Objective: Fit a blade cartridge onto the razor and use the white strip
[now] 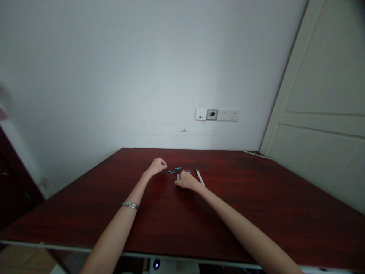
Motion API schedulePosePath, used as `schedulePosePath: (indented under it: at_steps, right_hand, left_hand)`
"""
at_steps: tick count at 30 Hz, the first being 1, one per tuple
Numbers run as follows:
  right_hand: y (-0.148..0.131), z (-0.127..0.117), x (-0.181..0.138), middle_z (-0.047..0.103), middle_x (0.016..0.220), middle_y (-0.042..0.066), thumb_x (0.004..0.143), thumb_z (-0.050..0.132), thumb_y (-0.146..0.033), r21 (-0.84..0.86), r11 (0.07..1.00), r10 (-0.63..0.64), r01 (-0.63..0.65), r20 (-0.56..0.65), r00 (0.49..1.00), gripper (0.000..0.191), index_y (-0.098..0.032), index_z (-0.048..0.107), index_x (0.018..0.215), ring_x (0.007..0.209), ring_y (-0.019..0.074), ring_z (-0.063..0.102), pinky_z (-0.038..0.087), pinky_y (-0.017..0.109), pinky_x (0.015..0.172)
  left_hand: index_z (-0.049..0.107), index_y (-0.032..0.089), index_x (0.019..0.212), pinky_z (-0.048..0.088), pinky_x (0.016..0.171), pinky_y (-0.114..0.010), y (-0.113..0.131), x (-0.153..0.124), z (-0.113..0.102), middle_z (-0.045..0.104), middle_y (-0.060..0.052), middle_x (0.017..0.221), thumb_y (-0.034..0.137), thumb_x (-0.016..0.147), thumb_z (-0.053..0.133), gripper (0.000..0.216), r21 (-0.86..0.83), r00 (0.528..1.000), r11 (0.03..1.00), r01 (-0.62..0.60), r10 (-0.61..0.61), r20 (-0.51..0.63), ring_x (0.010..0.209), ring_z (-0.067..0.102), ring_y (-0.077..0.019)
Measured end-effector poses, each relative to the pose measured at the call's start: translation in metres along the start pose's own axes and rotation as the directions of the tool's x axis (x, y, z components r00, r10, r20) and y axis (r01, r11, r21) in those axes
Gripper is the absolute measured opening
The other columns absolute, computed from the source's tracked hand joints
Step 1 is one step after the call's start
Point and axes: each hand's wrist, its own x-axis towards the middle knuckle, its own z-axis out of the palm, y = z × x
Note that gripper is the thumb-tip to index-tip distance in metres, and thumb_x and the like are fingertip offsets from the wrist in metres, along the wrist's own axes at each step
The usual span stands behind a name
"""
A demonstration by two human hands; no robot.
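Observation:
My right hand (pixel 186 180) is low over the table, its thumb and fingers closed about the lower handle of a razor (pixel 178 176). The razor has a green and black head pointing away from me. Just beyond my right fingers shows the edge of a small clear plastic case (pixel 186 171), partly hidden by the hand. My left hand (pixel 157 166) is held with curled fingers, and nothing shows in it. Between it and the razor lies a small green and black razor head (pixel 171 172). To the right of my right hand is a slim white stick-like thing with a dark tip (pixel 200 176).
The dark red wooden table (pixel 242 213) reaches back to a white wall with a row of sockets (pixel 217 115). A pale panelled door (pixel 319 125) stands along the right side. A thin strip (pixel 256 155) lies at the table's back right corner.

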Motion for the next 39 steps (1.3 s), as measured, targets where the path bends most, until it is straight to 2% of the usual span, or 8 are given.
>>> schedulePosePath:
  at_steps: [11,16,21,26,29,32,35,39]
  right_hand:
    - [0.008,0.008,0.004,0.068,0.071,0.012,0.073,0.055,-0.036,-0.001,1.0,-0.027,0.027,-0.028,0.999,0.027,-0.011,0.068,0.073,0.064,0.0198,0.063,0.039,0.022,0.05]
    - [0.014,-0.001,0.005,0.067,0.068,0.012,0.076,0.052,-0.046,-0.026,1.0,-0.011,0.008,-0.105,0.994,0.037,-0.013,0.067,0.067,0.066,0.0196,0.063,0.039,0.023,0.055]
    - [0.042,-0.029,0.0,0.065,0.065,0.007,0.081,0.045,-0.045,0.054,0.998,0.002,0.009,-0.201,0.98,0.041,-0.015,0.066,0.064,0.063,0.0156,0.06,0.037,0.021,0.056]
    - [0.086,-0.047,-0.001,0.066,0.073,0.008,0.08,0.046,-0.041,0.099,0.991,0.116,-0.088,-0.331,0.936,0.034,-0.015,0.067,0.071,0.068,0.0159,0.059,0.036,0.022,0.059]
    - [0.107,-0.046,0.001,0.067,0.078,0.008,0.08,0.046,-0.038,0.132,0.984,0.161,-0.121,-0.356,0.921,0.031,-0.016,0.067,0.074,0.071,0.0166,0.06,0.038,0.023,0.062]
    - [0.119,-0.04,0.001,0.067,0.078,0.008,0.08,0.046,-0.036,0.157,0.98,0.173,-0.122,-0.368,0.913,0.029,-0.016,0.066,0.076,0.074,0.017,0.06,0.039,0.023,0.065]
    - [0.123,-0.035,-0.002,0.067,0.079,0.008,0.081,0.045,-0.036,0.168,0.981,0.157,-0.099,-0.379,0.912,0.029,-0.016,0.066,0.076,0.075,0.0169,0.06,0.04,0.023,0.066]
    - [0.123,-0.031,-0.004,0.067,0.079,0.007,0.081,0.046,-0.036,0.159,0.983,0.145,-0.09,-0.383,0.912,0.028,-0.017,0.066,0.077,0.075,0.0171,0.061,0.039,0.023,0.065]
  left_hand:
    - [0.072,0.015,0.065,0.044,0.069,-0.026,-0.002,-0.002,0.002,0.071,-0.009,0.074,0.02,0.065,0.057,0.016,0.009,1.0,1.0,-0.001,0.001,0.012,0.073,0.064,-0.0207]
    - [0.072,0.014,0.067,0.043,0.067,-0.026,-0.008,-0.001,0.005,0.07,-0.008,0.073,0.02,0.065,0.057,0.016,0.04,0.999,0.999,0.008,-0.009,0.037,0.071,0.063,-0.0201]
    - [0.073,0.017,0.074,0.044,0.073,-0.026,-0.018,0.002,0.012,0.071,-0.007,0.078,0.021,0.061,0.063,0.016,0.012,0.999,1.0,0.0,0.0,0.051,0.077,0.063,-0.0211]
    - [0.071,0.017,0.088,0.043,0.079,-0.027,-0.029,0.005,0.021,0.069,-0.009,0.092,0.026,0.062,0.066,0.028,0.014,0.993,1.0,-0.016,0.014,0.114,0.086,0.062,-0.0222]
    - [0.07,0.018,0.092,0.042,0.084,-0.028,-0.03,0.004,0.023,0.069,-0.009,0.097,0.026,0.062,0.067,0.031,0.028,0.989,0.999,-0.045,0.04,0.141,0.092,0.061,-0.0228]
    - [0.071,0.022,0.089,0.038,0.09,-0.031,-0.028,0.001,0.023,0.069,-0.007,0.097,0.024,0.06,0.069,0.029,0.051,0.993,0.997,-0.049,0.043,0.107,0.097,0.059,-0.0242]
    - [0.072,0.025,0.086,0.035,0.093,-0.034,-0.026,-0.001,0.023,0.07,-0.006,0.094,0.026,0.062,0.069,0.024,0.092,0.996,0.994,-0.062,0.055,0.072,0.098,0.058,-0.0254]
    - [0.072,0.026,0.088,0.036,0.092,-0.033,-0.025,-0.001,0.023,0.069,-0.005,0.096,0.027,0.07,0.063,0.02,0.165,0.989,0.981,-0.105,0.086,0.12,0.097,0.058,-0.0239]
